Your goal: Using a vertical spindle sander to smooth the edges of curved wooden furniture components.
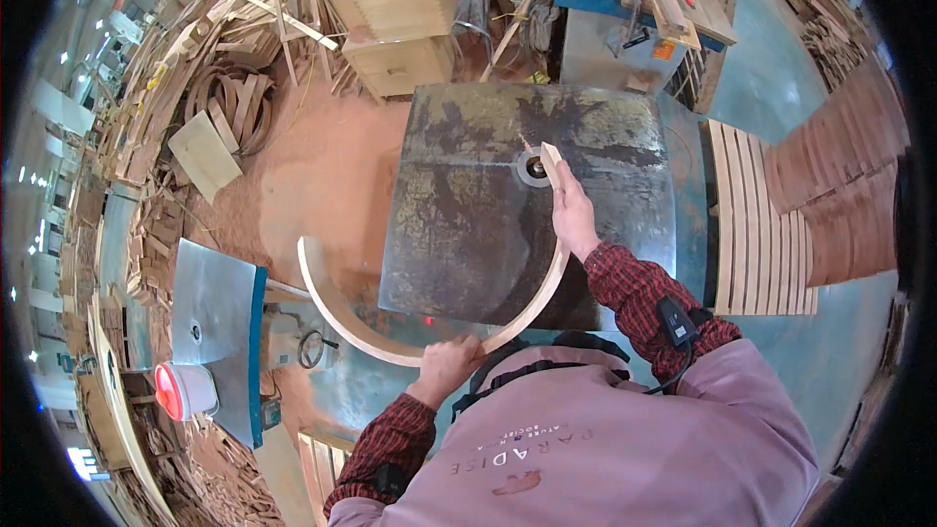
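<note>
A pale, C-shaped curved strip of wood spans the front of a dark, stained metal machine table. Its left end hangs free past the table's left side. My left hand is closed around the bottom of the curve, near the table's front edge and close to my body. My right hand lies along the outer side of the strip's right arm, fingers stretched toward its far end. That end rests beside the round opening with a spindle in the tabletop. The right thumb is hidden.
Left stands a second metal-topped machine with a white bucket at its edge. Slatted wood is stacked right. Behind are wooden drawer boxes and a cluttered workbench. Sawdust and wood offcuts cover the floor at left.
</note>
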The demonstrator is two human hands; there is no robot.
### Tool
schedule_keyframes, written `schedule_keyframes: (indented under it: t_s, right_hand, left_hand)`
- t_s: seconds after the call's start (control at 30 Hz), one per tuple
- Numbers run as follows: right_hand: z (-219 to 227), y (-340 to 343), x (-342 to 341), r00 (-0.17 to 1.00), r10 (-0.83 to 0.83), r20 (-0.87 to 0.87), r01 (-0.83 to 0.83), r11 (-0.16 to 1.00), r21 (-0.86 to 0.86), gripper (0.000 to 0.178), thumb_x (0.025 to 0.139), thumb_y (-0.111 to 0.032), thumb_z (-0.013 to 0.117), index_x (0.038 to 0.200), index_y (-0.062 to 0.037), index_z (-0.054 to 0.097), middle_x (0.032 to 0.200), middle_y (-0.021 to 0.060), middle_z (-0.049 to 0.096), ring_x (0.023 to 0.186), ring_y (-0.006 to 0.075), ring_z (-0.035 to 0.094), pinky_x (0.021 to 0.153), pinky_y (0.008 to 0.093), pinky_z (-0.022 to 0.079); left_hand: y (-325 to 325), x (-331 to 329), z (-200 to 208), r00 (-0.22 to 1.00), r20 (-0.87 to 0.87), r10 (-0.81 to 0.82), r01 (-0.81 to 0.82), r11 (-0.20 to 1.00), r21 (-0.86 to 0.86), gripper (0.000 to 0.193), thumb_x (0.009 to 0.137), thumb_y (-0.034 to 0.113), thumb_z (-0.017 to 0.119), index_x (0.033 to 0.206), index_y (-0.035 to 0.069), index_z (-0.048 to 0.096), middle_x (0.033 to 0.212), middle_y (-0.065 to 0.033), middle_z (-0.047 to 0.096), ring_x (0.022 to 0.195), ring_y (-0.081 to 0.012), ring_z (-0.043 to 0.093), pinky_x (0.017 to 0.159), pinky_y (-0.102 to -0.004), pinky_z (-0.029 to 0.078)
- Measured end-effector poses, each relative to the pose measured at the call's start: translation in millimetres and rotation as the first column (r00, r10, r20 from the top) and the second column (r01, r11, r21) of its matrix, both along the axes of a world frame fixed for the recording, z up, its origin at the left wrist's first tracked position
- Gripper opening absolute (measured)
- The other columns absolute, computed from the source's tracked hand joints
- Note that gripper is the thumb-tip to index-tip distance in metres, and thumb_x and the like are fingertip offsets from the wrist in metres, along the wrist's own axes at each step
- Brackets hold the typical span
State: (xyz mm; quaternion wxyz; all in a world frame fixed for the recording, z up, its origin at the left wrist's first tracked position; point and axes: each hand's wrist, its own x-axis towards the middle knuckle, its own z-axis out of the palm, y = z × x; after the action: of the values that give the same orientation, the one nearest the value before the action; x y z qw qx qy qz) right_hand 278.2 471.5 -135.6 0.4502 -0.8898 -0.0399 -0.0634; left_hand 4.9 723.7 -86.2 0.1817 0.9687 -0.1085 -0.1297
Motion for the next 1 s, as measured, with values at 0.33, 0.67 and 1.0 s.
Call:
schedule_keyframes:
  t_s: [0.33, 0.67, 1.0]
  right_hand:
    - [-5.0, -2.7, -49.8, 1.000, 0.009, 0.008, -0.010, 0.979, 0.204, 0.060, 0.104, -0.011, 0.056, 0.162, -0.0048, 0.041, 0.159, 0.0209, 0.051, 0.145, 0.0367, 0.053, 0.119, 0.0418, 0.041]
    - [103.3, 38.4, -75.3, 0.940, 0.333, 0.076, -0.315, 0.758, 0.572, 0.063, 0.103, -0.013, 0.062, 0.159, 0.0050, 0.039, 0.160, 0.0230, 0.050, 0.147, 0.0303, 0.050, 0.119, 0.0394, 0.042]
    - [150.9, 9.3, -110.6, 0.839, 0.315, 0.444, -0.423, 0.890, 0.169, 0.116, 0.078, -0.025, 0.088, 0.166, 0.0055, 0.019, 0.167, 0.0287, 0.031, 0.156, 0.0394, 0.034, 0.126, 0.0452, 0.032]
  left_hand:
    - [24.8, -39.0, 10.5, 0.997, -0.064, -0.043, 0.049, 0.995, 0.083, 0.031, 0.098, 0.045, 0.066, 0.096, 0.014, 0.065, 0.078, -0.0118, 0.072, 0.074, -0.0380, 0.074, 0.062, -0.0526, 0.056]
    - [19.4, 61.7, 135.6, 0.856, 0.400, 0.328, -0.263, 0.942, -0.209, 0.031, 0.094, 0.035, 0.078, 0.092, 0.006, 0.068, 0.073, -0.0166, 0.069, 0.066, -0.0359, 0.071, 0.061, -0.0474, 0.056]
    - [-71.2, 149.0, 275.7, 0.657, 0.161, 0.736, 0.095, 0.131, -0.987, 0.036, 0.105, 0.016, 0.067, 0.134, -0.005, 0.062, 0.121, -0.0071, 0.071, 0.105, -0.0132, 0.066, 0.095, -0.0326, 0.054]
